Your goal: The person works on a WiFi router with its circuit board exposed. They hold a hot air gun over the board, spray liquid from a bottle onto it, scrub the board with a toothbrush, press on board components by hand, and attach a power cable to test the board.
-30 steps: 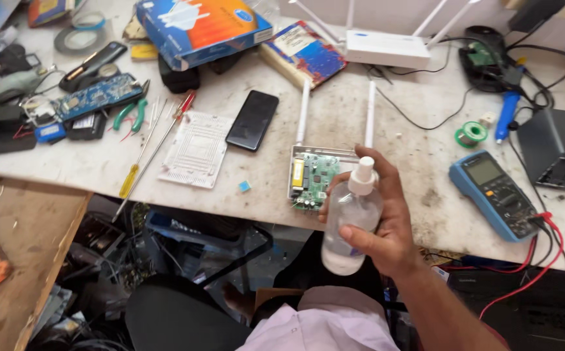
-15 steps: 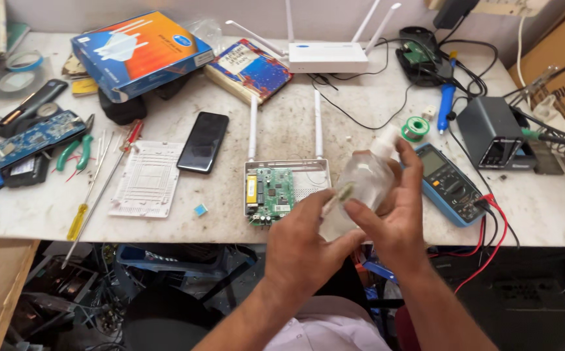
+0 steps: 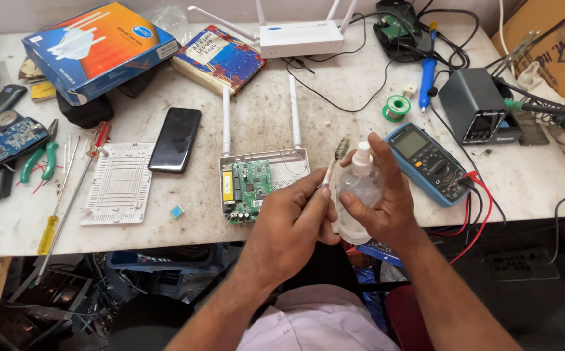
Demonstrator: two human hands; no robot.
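Observation:
My right hand [image 3: 382, 208] grips a clear plastic spray bottle [image 3: 358, 192] with a white nozzle, held upright over the table's front edge. My left hand [image 3: 292, 224] holds a toothbrush [image 3: 333, 162] by its white handle, its worn bristles up beside the nozzle. Just behind my left hand lies an opened white router [image 3: 256, 179] with a green circuit board exposed and two antennas pointing away from me.
A blue multimeter [image 3: 429, 162] with red leads lies right of the bottle. The router's white cover [image 3: 120, 183], a black phone [image 3: 175, 140], screwdrivers [image 3: 61, 208] and green pliers [image 3: 39, 161] are left. Behind: another router [image 3: 301, 38], boxes [image 3: 100, 49], solder spool [image 3: 397, 107], soldering station [image 3: 474, 114].
My left hand came up from below and now holds a toothbrush beside the bottle's nozzle. The bottle went from tilted to upright. The view shifted left along the table.

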